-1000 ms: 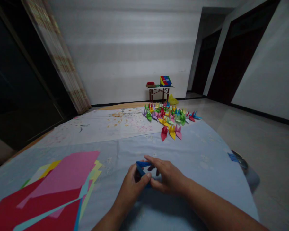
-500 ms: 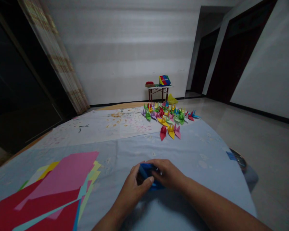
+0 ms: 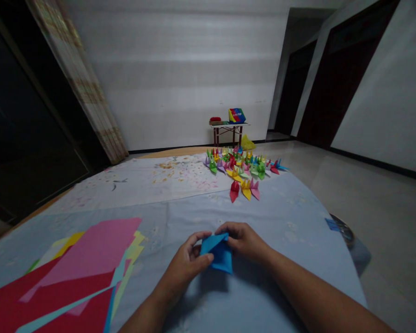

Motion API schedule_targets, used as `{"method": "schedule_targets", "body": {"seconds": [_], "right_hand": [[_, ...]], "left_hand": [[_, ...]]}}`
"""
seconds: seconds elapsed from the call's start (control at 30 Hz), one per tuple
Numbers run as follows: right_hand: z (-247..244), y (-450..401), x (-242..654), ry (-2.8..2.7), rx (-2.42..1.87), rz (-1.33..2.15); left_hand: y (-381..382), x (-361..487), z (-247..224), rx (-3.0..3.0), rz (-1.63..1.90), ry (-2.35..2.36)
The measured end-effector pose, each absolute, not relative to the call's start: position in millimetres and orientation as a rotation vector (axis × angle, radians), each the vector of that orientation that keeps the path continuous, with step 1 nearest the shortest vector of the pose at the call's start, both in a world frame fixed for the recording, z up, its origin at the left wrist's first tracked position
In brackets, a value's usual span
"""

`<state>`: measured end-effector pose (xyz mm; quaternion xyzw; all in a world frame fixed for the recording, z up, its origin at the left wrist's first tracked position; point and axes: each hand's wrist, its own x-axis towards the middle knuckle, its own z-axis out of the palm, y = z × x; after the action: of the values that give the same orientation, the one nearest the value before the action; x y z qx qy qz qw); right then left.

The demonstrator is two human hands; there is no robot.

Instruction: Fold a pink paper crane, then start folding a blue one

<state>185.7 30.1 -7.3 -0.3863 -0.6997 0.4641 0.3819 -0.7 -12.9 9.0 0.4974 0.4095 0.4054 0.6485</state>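
Observation:
A small folded piece of blue paper (image 3: pixel 222 256) is held between my hands just above the cloth-covered table (image 3: pixel 263 222). My left hand (image 3: pixel 192 259) pinches its left side, with the thumb on the near face and the fingers behind. My right hand (image 3: pixel 246 240) grips the upper right corner; some of its fingertips are hidden behind the paper. A folded flap slants across the top of the paper, and its lower edge points toward me.
Coloured paper sheets (image 3: pixel 93 254), pink and red on top, lie at the left. Several folded paper cranes (image 3: pixel 242 164) crowd the far right of the table. Behind stands a small table with a colourful box (image 3: pixel 236 115). A stool (image 3: pixel 358 254) is beside the right edge.
The blue paper has turned and flattened, so a broad, lighter blue face now shows. My left hand has shifted slightly left, and my right hand has moved up to the paper's top corner.

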Motion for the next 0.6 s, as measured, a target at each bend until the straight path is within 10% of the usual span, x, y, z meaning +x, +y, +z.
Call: {"method": "schedule_targets", "body": {"seconds": [0.6], "right_hand": [[-8,22,178,-1.747,-0.827,1.265]], "left_hand": [[-9,1,3,0.848,1.176,1.047]]}}
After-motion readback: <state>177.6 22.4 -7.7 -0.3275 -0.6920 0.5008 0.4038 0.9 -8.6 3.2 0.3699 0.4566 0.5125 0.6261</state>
